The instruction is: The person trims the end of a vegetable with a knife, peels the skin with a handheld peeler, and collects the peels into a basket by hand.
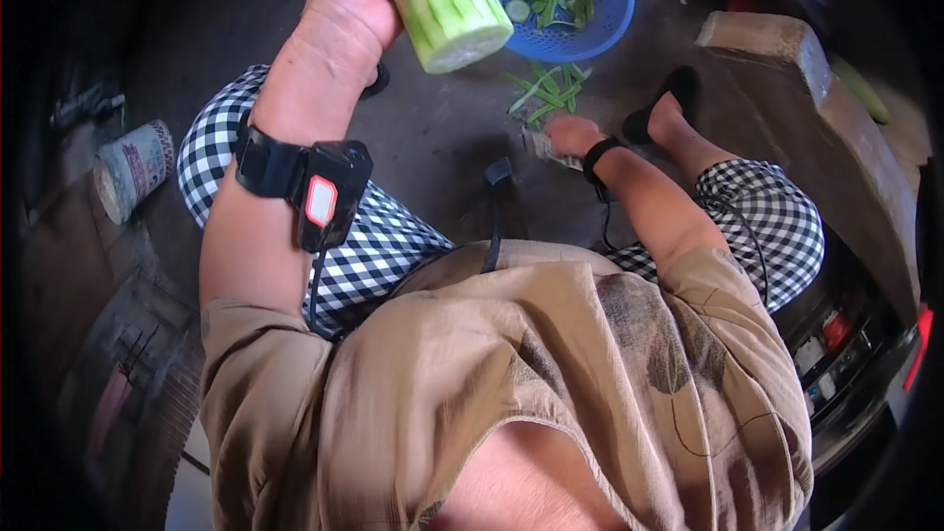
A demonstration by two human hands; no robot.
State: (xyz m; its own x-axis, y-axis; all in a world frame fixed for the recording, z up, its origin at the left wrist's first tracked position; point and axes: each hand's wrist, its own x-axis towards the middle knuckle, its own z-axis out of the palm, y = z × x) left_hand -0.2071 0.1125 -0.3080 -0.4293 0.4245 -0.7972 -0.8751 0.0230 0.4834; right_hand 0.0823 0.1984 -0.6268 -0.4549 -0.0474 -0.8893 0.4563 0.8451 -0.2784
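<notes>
My left hand [349, 5] grips a peeled pale green gourd [447, 10] at the top of the view. The gourd's flat cut end faces down and to the right. Most of the fingers on that hand are hidden behind the gourd or beyond the frame. My right hand [573, 137] is low near the floor, its fingers curled closed. A small greyish-white piece shows beside it, too unclear to name. Just above that hand lies a loose pile of green peel strips [553, 93] on the floor.
A blue plastic basket [621, 5] holding green peels and a round slice stands beyond the peel pile. At right are a long curved ledge [816, 88] and a long green vegetable [862, 88]. A patterned bucket [133, 169] stands at left.
</notes>
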